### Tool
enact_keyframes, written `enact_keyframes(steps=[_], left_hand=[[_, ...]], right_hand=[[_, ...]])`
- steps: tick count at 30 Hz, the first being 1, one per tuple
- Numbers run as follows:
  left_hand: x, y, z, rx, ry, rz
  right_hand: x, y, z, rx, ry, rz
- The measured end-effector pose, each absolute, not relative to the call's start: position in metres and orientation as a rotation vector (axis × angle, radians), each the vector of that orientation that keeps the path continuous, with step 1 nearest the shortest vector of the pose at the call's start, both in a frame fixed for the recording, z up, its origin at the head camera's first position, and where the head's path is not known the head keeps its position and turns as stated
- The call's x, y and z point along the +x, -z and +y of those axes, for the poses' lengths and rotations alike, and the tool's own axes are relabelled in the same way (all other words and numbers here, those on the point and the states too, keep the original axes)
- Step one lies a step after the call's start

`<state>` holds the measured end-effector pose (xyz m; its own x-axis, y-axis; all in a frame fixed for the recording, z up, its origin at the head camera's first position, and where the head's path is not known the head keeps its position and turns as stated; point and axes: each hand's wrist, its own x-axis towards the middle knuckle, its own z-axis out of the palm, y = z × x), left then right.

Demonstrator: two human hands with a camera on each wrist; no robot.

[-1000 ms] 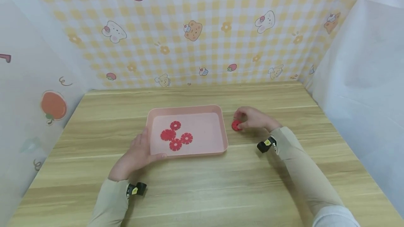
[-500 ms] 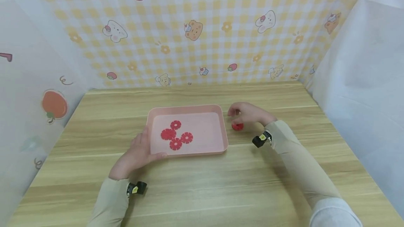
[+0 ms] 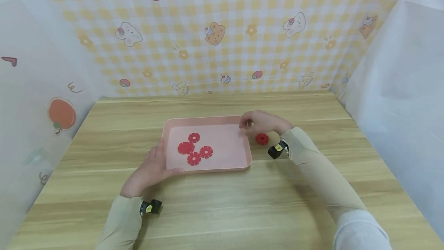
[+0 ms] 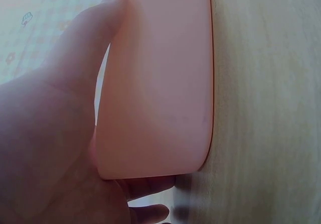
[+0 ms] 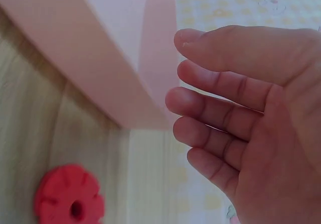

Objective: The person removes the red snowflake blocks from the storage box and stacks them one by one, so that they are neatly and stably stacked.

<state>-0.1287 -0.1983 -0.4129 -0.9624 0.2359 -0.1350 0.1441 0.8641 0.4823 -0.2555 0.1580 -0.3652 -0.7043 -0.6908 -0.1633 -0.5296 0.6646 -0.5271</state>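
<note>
A pink tray [image 3: 225, 142] lies on the table, with several red notched plastic discs [image 3: 185, 148] in its left half, some overlapping. My left hand [image 3: 149, 173] holds the tray's near left corner, its thumb along the front wall and its fingers at the left side. In the left wrist view the thumb [image 4: 113, 5] rests at the tray's upper edge. My right hand [image 3: 261, 122] hovers at the tray's far right corner, fingertips over the rim. Seen from the right wrist, its fingers bend loosely and hold nothing visible. Right of the tray sits another red disc pile [image 5: 70, 196], seemingly stacked.
The wooden table [image 3: 222, 211] extends around the tray. A yellow checked cloth [image 3: 222, 57] hangs behind it, with pale sheets [image 3: 399, 88] at both sides. Each wrist carries a small black camera [image 3: 276, 151].
My right hand has left the red disc pile beside the tray and moved left to the tray's right rim. The pile stays on the table. My left hand stays at the tray corner.
</note>
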Motion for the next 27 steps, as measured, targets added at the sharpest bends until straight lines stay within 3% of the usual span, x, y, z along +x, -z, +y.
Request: enact_keyframes(steps=[27], left_hand=[[-0.131, 0.417, -0.201, 0.350, -0.764, 2.904]], right_hand=[[-0.265, 0.372, 0.061, -1.109, 0.478, 2.325]])
